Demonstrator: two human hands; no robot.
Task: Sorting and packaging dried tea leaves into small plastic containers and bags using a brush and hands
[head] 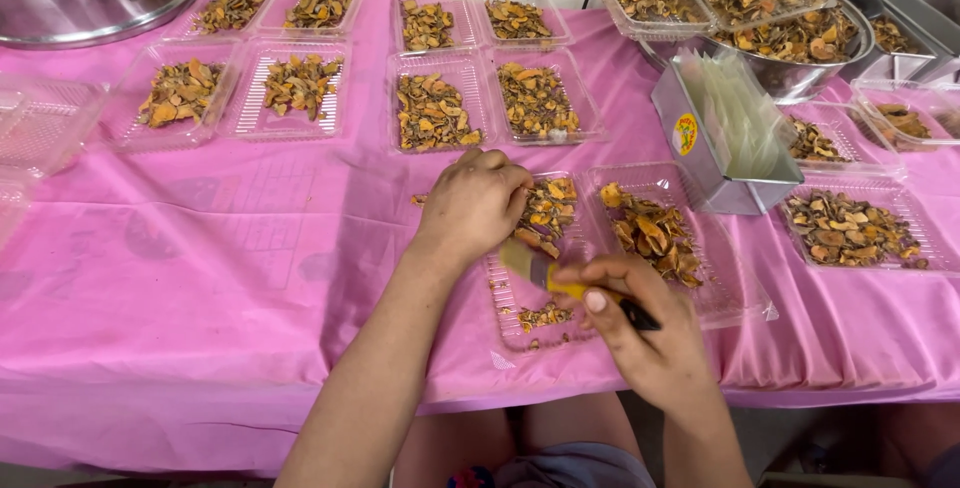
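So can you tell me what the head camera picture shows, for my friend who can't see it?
A person's right hand holds a small brush over a clear plastic tray of dried orange-brown slices, while the left hand rests on the slices. More filled trays sit on a pink tablecloth, beside a metal tin.

Trays (434, 108) in rows on table (200, 278), bowl (800, 73) behind-right.

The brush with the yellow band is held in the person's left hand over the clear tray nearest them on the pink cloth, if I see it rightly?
Not quite: the head view shows the brush in the right hand, not the left. The left hand rests on the dried slices in that clear tray. The rest holds: yellow band, nearest tray, pink cloth.
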